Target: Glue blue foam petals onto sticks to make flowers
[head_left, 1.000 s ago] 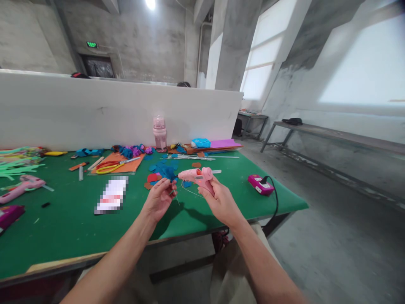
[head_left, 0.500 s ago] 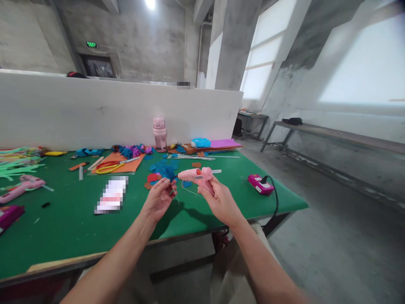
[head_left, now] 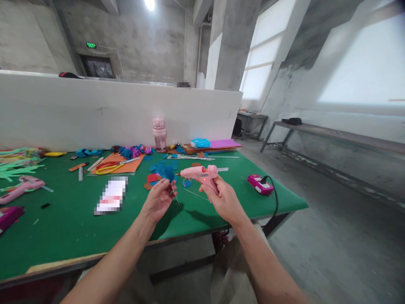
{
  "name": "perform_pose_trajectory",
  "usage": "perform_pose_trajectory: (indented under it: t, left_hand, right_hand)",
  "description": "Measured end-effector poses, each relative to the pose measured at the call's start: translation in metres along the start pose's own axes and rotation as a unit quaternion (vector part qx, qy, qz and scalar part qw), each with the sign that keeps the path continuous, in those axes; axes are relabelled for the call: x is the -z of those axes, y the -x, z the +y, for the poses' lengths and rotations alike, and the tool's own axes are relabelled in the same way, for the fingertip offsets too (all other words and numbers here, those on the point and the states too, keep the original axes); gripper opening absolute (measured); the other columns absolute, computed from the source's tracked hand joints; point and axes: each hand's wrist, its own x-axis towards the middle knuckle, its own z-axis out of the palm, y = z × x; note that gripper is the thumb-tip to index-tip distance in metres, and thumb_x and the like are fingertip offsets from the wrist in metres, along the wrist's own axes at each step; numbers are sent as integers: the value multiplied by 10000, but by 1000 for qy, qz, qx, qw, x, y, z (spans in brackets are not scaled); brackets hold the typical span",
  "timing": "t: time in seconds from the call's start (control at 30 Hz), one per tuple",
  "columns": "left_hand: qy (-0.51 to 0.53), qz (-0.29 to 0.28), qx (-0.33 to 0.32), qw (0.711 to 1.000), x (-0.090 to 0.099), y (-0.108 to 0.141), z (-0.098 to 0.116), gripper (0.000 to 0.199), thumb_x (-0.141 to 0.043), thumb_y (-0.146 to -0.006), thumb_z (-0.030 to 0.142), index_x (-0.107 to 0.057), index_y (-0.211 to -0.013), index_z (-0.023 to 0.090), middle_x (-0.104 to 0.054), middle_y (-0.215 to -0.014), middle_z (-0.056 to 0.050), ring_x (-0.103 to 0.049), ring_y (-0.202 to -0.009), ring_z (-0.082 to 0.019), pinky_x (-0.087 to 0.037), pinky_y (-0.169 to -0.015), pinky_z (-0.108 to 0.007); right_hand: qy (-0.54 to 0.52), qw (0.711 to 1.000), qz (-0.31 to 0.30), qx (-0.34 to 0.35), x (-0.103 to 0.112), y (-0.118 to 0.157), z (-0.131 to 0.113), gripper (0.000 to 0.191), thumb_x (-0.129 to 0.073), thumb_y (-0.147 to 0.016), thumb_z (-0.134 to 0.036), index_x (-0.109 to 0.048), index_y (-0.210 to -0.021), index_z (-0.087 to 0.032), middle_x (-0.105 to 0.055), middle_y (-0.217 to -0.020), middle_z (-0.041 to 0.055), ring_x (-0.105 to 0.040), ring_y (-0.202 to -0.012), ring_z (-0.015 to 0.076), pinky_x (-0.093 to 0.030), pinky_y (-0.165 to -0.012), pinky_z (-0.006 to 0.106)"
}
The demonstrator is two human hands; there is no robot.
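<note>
My left hand [head_left: 160, 197] pinches a blue flower-like piece [head_left: 166, 172] on a thin wire stem [head_left: 176, 197] above the green table. A pink glue gun [head_left: 202, 175] is gripped in my right hand [head_left: 224, 198], its dark nozzle pointing left, close to the blue piece. A clear glue stick [head_left: 222, 169] sticks out of the gun's back. Around and behind the blue piece lie cut blue, red [head_left: 152, 178] and brown scraps.
Pliers [head_left: 109, 167] with red and yellow handles lie on orange sheets. A pink bottle [head_left: 159, 134] stands by the white partition. A magenta box [head_left: 260, 184] with a black cable sits right. Another pink glue gun [head_left: 23, 188] is at far left.
The glue gun in my right hand has moved slightly right, away from the blue piece. My left hand has hardly moved.
</note>
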Motion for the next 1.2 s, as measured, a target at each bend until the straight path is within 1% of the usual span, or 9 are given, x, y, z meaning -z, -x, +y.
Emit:
perform_pose_trajectory:
  t: [0.1, 0.2, 0.4, 0.6, 0.8, 0.9, 1.07, 1.2]
  left_hand:
    - [2, -15, -2, 1000, 0, 1, 0, 137, -712, -627, 175, -601, -704, 150, -666, -749, -38, -607, -633, -128, -473, -583, -254]
    - [2, -32, -5, 999, -1, 2, -1, 141, -716, -628, 169, -599, -706, 147, -674, -762, -52, -607, -648, -128, -470, -589, -249]
    - [1, -55, -10, 998, -3, 3, -1, 124, -707, -638, 136, -598, -697, 134, -671, -746, -57, -599, -665, -116, -455, -587, -218]
    - [-1, -54, -5, 999, -3, 3, -1, 132, -716, -625, 120, -590, -663, 127, -663, -733, -49, -593, -658, -106, -459, -594, -208]
    - [-8, -62, -10, 998, -4, 3, 0, 119, -708, -630, 109, -598, -672, 127, -647, -695, -33, -585, -643, -99, -460, -594, -201]
    - [-12, -60, -10, 998, -5, 3, 0, 129, -710, -622, 102, -598, -681, 129, -650, -701, -33, -586, -641, -99, -458, -599, -206]
    - [-16, -47, -15, 999, -7, 4, 0, 177, -725, -594, 91, -598, -710, 134, -654, -719, -32, -587, -644, -100, -444, -590, -204]
    - [-22, -41, -29, 998, -8, 4, -1, 205, -722, -591, 77, -603, -746, 141, -654, -715, -26, -588, -652, -100, -434, -587, -202]
  right_hand:
    - [-21, 999, -15, -24, -1, 1, -1, 203, -449, -851, -307, -581, -871, -153, -628, -718, 50, -580, -608, 148, -453, -584, 254]
    - [-27, 999, -27, -24, -1, 2, -1, 226, -448, -853, -320, -584, -916, -151, -623, -724, 50, -570, -595, 142, -448, -574, 251]
    - [-23, 999, -34, -23, 0, 2, -3, 243, -445, -853, -331, -590, -940, -156, -607, -687, 40, -560, -586, 142, -443, -569, 251]
    - [-25, 998, -42, -30, 1, 2, -2, 254, -444, -856, -339, -595, -925, -147, -613, -714, 43, -561, -597, 135, -446, -583, 246]
    - [-22, 998, -45, -23, 1, 2, -2, 256, -448, -855, -347, -611, -860, -150, -569, -604, 22, -553, -577, 141, -448, -577, 250]
    - [-22, 998, -45, -24, 1, 2, -3, 251, -449, -855, -344, -608, -869, -150, -558, -582, 16, -548, -563, 142, -449, -569, 252]
    - [-23, 999, -37, -14, 1, 2, -3, 244, -447, -857, -331, -598, -924, -151, -586, -635, 24, -555, -580, 138, -451, -573, 247]
    - [-23, 999, -39, -20, 1, 2, -3, 236, -445, -857, -325, -594, -924, -154, -596, -661, 30, -562, -594, 141, -451, -584, 250]
